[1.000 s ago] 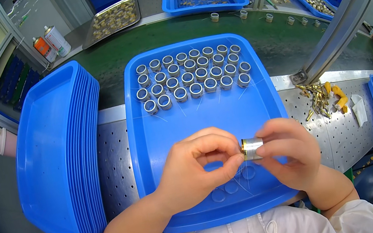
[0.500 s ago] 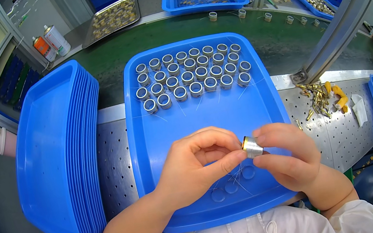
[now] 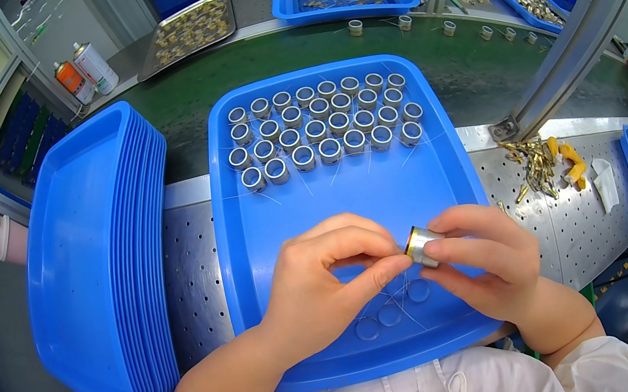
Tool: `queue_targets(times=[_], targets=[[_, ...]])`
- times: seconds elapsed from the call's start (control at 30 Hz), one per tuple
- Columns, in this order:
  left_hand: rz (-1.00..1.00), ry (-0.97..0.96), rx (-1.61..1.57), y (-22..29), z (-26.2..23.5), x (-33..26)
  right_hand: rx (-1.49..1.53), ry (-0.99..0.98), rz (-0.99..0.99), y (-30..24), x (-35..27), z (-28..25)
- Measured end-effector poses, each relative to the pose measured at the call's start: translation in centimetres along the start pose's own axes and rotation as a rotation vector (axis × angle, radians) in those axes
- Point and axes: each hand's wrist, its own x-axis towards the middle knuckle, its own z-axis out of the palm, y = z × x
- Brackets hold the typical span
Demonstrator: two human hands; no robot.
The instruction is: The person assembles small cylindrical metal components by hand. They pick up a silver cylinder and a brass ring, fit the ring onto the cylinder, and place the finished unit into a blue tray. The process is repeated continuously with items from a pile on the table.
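Observation:
Over the near half of a blue tray [image 3: 286,226], my right hand [image 3: 500,251] grips a short silver metal cylinder [image 3: 424,247] between thumb and fingers. The cylinder lies tilted, with an orange-brown rim facing left. My left hand [image 3: 337,280] is pinched closed against that rim; whatever its fingertips hold is hidden. Below the hands, a few clear round discs [image 3: 389,315] and thin wires lie on the tray bottom. Several similar metal cylinders [image 3: 329,150] stand upright in rows at the tray's far end, thin wires sticking out from them.
At left leans a stack of blue trays [image 3: 102,258]. Behind runs a green conveyor belt [image 3: 256,59] carrying small cylinders [image 3: 449,28]. Brass-coloured parts [image 3: 532,168] lie on the perforated metal table [image 3: 573,234] at right. Other people sit across the belt and at far right.
My right fingers have shifted round the cylinder, which has turned and tilted slightly more. My left hand stays almost in place. Cylinders on the belt have drifted a little leftward.

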Motion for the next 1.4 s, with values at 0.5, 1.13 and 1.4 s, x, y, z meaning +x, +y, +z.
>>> queue_targets(times=[0.5,1.13,1.4], targets=[[-0.129,-0.028,-0.370,-0.2,-0.2,0.0,0.652,0.042,0.398,1.5,-0.6,-0.7],[0.293,-0.292,1.030,0.7,1.9,-0.7,0.969,0.803,0.572,2.5,-15.0,-19.0],[0.265,-0.238,0.920,0.6,1.7,-1.3,0.557,1.268,0.932,9.4,-40.4,-20.9]])
